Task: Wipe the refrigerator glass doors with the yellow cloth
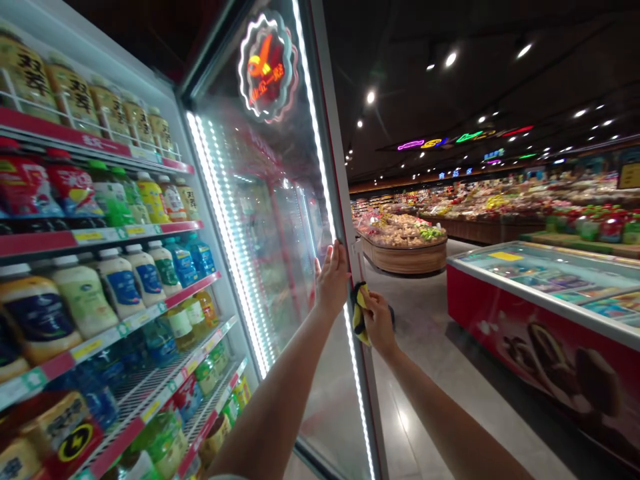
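A tall glass fridge door (pixel 280 220) with bright light strips stands swung out ahead of me. My left hand (pixel 332 280) lies against the inner side of the door near its outer edge, fingers stretched out and holding nothing. On the other side of that edge, my right hand (pixel 377 317) is closed around a yellow and dark cloth (pixel 359 313). The cloth touches or nearly touches the door frame (pixel 345 200); its exact contact is hard to make out. Part of the cloth is hidden by my right fingers.
To the left, fridge shelves (pixel 120 327) carry rows of drink bottles (pixel 120 280). A red chest freezer (pixel 520 333) with a glass top stands at the right. Farther back are a round wooden produce stand (pixel 405 257) and grey floor (pixel 425 373) around it.
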The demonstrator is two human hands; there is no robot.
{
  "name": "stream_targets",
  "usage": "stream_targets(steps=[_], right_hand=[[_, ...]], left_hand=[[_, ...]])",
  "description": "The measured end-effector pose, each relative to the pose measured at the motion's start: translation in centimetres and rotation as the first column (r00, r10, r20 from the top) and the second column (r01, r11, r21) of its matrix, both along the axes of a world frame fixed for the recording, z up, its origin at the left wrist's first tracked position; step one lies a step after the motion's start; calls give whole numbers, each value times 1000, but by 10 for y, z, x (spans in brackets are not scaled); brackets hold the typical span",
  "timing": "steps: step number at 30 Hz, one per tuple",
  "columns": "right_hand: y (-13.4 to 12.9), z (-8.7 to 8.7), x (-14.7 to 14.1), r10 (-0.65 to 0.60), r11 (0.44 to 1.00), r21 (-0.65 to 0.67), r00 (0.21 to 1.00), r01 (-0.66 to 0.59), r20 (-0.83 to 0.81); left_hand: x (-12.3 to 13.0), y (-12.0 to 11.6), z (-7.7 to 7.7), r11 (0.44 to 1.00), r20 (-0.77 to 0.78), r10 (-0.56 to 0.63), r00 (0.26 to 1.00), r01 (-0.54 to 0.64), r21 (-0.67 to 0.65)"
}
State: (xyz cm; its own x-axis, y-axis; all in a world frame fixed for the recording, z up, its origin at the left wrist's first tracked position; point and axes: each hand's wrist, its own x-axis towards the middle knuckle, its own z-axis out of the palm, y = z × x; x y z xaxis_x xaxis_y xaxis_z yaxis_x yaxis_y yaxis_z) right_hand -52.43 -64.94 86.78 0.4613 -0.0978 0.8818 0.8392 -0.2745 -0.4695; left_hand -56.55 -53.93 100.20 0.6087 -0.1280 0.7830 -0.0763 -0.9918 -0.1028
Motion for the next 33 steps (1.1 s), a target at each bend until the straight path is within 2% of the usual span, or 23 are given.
stream_targets(steps=[6, 10, 13, 15, 17, 20, 23, 25, 27, 30, 31, 33], right_hand=[[-17, 123, 26, -84, 990, 131, 979, 60, 186], [-8, 199, 40, -153, 986, -1, 914, 165, 376], [4, 243, 58, -222, 926, -156, 829, 345, 513], [10, 260, 75, -258, 858, -235, 780, 456, 569], [13, 267, 95, -281, 801, -278, 743, 530, 608], [15, 266, 125, -285, 779, -283, 718, 560, 635], [22, 268, 146, -321, 799, -226, 714, 556, 622], [34, 279, 155, -335, 815, -188, 710, 548, 619], [50, 298, 163, -271, 863, -173, 724, 474, 634], [75, 337, 183, -90, 968, -126, 773, 216, 628], [81, 350, 193, -73, 986, -77, 793, 150, 605], [88, 374, 212, -120, 991, 19, 828, 131, 547]], left_hand=[[24, 3, -2, 1000, -2, -16, 1000, 16, 8], [47, 0, -6, 998, 37, -41, 998, 40, 43], [63, 2, -4, 995, 55, -65, 996, 60, 84], [74, 12, 0, 987, 40, -94, 995, 88, 138], [85, 31, 8, 966, 10, -140, 990, 135, 219], [100, 72, 27, 927, -9, -187, 982, 180, 329], [117, 113, 49, 934, 40, -129, 991, 108, 340], [132, 135, 64, 952, 82, -64, 995, 36, 305], [149, 152, 77, 962, 114, -12, 993, -20, 271], [177, 171, 93, 967, 158, 25, 987, -64, 247], [185, 176, 97, 967, 171, 26, 985, -68, 247], [201, 185, 101, 966, 196, 10, 980, -61, 252]])
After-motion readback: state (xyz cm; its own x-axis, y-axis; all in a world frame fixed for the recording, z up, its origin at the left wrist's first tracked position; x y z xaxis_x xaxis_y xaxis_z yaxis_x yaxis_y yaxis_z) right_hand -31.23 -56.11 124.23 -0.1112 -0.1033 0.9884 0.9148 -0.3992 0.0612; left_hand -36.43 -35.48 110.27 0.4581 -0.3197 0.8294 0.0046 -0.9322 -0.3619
